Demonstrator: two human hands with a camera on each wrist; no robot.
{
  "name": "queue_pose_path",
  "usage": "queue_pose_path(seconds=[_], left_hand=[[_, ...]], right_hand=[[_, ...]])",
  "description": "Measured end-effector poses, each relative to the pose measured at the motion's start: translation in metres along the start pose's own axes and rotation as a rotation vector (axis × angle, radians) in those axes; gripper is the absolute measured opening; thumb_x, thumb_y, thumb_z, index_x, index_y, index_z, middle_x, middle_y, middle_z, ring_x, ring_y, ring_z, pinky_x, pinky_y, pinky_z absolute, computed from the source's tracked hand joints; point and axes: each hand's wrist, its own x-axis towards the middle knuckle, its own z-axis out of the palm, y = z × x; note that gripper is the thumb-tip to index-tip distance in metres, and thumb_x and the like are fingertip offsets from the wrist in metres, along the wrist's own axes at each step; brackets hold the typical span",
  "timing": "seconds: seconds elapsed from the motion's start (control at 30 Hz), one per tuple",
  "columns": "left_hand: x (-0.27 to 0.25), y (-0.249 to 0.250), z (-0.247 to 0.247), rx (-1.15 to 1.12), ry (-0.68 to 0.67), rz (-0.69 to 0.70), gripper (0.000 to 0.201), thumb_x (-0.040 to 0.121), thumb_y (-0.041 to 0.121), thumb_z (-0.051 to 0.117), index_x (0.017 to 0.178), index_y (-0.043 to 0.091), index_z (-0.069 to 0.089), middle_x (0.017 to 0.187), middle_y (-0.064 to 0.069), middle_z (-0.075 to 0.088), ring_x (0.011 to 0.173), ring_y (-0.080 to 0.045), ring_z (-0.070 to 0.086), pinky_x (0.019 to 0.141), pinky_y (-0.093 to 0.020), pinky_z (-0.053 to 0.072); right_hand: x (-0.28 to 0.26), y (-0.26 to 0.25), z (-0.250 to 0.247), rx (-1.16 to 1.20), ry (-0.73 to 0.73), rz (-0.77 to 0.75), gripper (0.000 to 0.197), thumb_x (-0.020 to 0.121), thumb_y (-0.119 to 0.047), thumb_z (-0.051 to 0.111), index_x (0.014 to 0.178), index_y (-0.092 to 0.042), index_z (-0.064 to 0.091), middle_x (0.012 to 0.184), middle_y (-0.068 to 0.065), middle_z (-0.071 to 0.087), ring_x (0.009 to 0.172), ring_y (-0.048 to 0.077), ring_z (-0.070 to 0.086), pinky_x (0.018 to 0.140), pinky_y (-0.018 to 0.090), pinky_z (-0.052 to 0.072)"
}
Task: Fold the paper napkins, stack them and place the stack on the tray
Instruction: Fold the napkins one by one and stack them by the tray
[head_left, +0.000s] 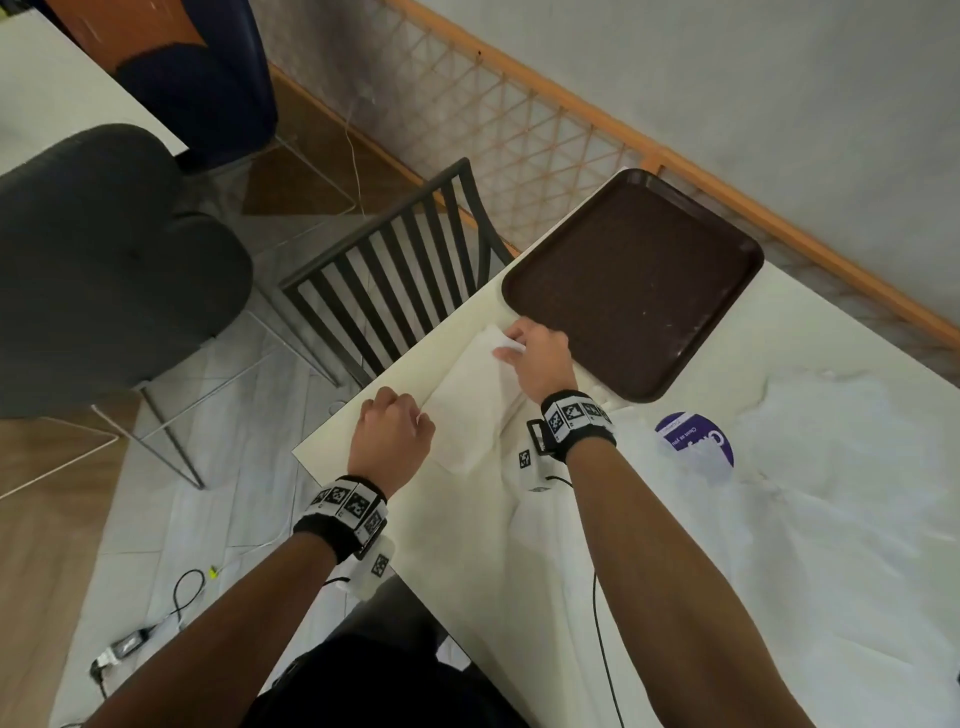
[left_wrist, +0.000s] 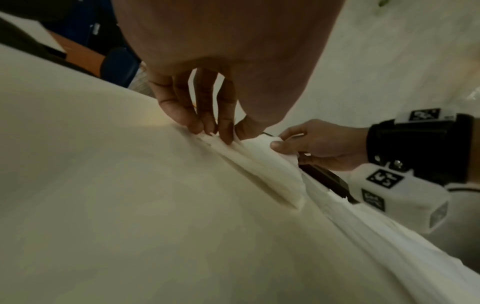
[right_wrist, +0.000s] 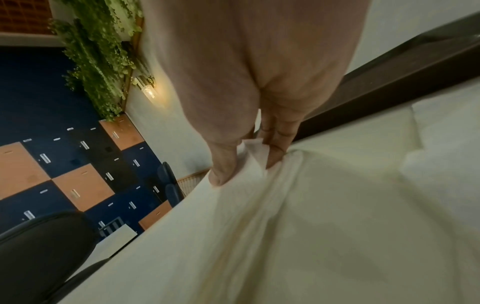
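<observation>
A white paper napkin (head_left: 467, 400) lies partly folded on the white table (head_left: 410, 364), just left of the empty brown tray (head_left: 634, 280). My left hand (head_left: 418, 415) pinches its near edge; in the left wrist view the fingertips (left_wrist: 223, 131) press the layers of the napkin (left_wrist: 262, 164) together. My right hand (head_left: 511, 345) pinches the far corner beside the tray's rim. In the right wrist view the thumb and fingers (right_wrist: 275, 152) clamp that corner of the napkin (right_wrist: 255, 152), lifted slightly, with the tray's rim (right_wrist: 389, 82) right behind.
More white sheets (head_left: 779, 519) lie rumpled over the right side of the table, half covering a purple round sticker (head_left: 696, 436). A dark slatted chair (head_left: 405, 270) stands at the table's left edge and a grey padded chair (head_left: 104, 270) further left. Cables lie on the floor.
</observation>
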Motion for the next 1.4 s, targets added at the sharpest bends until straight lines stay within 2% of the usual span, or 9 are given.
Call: queue_pose_path(seconds=[0.23,0.4,0.53,0.67,0.83,1.03,1.17,1.3,1.4], left_hand=[[-0.015,0.027,0.005,0.002,0.142,0.244,0.03,0.092,0.022,0.073,0.114,0.012,0.055,0.113,-0.005,0.051,0.099,-0.026,0.051,0.085,-0.04,0.052],[-0.027,0.091,0.038,-0.074,-0.182,0.397,0.035,0.101,0.041,0.065,0.126,0.016,0.061,0.12,-0.001,0.06,0.112,-0.023,0.059,0.093,-0.046,0.054],[-0.034,0.121,0.067,0.175,-0.311,0.4,0.066,0.095,0.056,0.067,0.147,0.02,0.048,0.14,-0.002,0.049,0.133,-0.028,0.045,0.108,-0.046,0.043],[-0.039,0.13,0.079,0.157,-0.253,0.373,0.053,0.093,0.044,0.074,0.137,0.024,0.053,0.135,-0.002,0.047,0.126,-0.029,0.05,0.109,-0.044,0.043],[-0.038,0.134,0.083,0.079,-0.259,0.288,0.075,0.09,0.033,0.083,0.152,0.016,0.046,0.141,-0.01,0.042,0.123,-0.033,0.057,0.11,-0.047,0.049],[-0.037,0.129,0.067,-0.019,-0.226,0.308,0.037,0.092,0.014,0.079,0.127,0.02,0.067,0.105,0.005,0.058,0.096,-0.027,0.068,0.09,-0.046,0.056],[-0.035,0.125,0.063,-0.001,-0.232,0.307,0.033,0.09,0.015,0.082,0.12,0.02,0.069,0.114,0.001,0.059,0.094,-0.025,0.069,0.093,-0.046,0.055],[-0.032,0.123,0.062,-0.031,-0.257,0.302,0.018,0.088,0.012,0.084,0.099,0.016,0.071,0.109,0.0,0.06,0.09,-0.026,0.07,0.091,-0.047,0.056],[-0.033,0.124,0.058,-0.054,-0.23,0.319,0.022,0.086,0.017,0.086,0.087,0.018,0.064,0.104,0.002,0.06,0.091,-0.023,0.068,0.087,-0.044,0.056]], right_hand=[[-0.042,0.011,-0.039,-0.024,0.17,-0.087,0.032,0.1,-0.033,0.076,0.127,-0.021,0.065,0.122,0.005,0.068,0.115,0.026,0.06,0.093,0.038,0.051],[-0.101,0.069,-0.079,-0.17,0.022,0.014,0.04,0.094,-0.039,0.081,0.128,-0.028,0.062,0.126,-0.001,0.066,0.119,0.028,0.064,0.1,0.045,0.055],[-0.137,0.109,-0.091,-0.324,-0.122,0.158,0.088,0.076,-0.056,0.092,0.15,-0.043,0.047,0.153,0.002,0.046,0.144,0.036,0.041,0.115,0.057,0.044],[-0.15,0.128,-0.09,-0.294,-0.077,0.19,0.084,0.077,-0.055,0.09,0.147,-0.045,0.045,0.147,0.003,0.053,0.142,0.037,0.04,0.114,0.057,0.039],[-0.161,0.128,-0.081,-0.173,0.082,0.119,0.074,0.086,-0.046,0.083,0.148,-0.045,0.043,0.137,0.001,0.063,0.131,0.036,0.051,0.106,0.059,0.049],[-0.165,0.124,-0.08,0.14,0.314,0.04,0.035,0.097,-0.022,0.08,0.127,-0.032,0.067,0.11,-0.009,0.072,0.103,0.013,0.068,0.091,0.028,0.051],[-0.167,0.12,-0.083,0.16,0.368,-0.006,0.013,0.097,-0.025,0.081,0.105,-0.028,0.071,0.096,-0.015,0.075,0.09,0.006,0.071,0.088,0.037,0.061],[-0.17,0.119,-0.087,0.133,0.381,-0.065,0.013,0.095,-0.024,0.083,0.091,-0.029,0.072,0.1,-0.015,0.074,0.096,0.006,0.068,0.09,0.039,0.059],[-0.174,0.118,-0.091,0.117,0.411,-0.059,0.017,0.092,-0.019,0.085,0.089,-0.031,0.073,0.121,-0.008,0.066,0.109,0.012,0.063,0.095,0.014,0.048]])
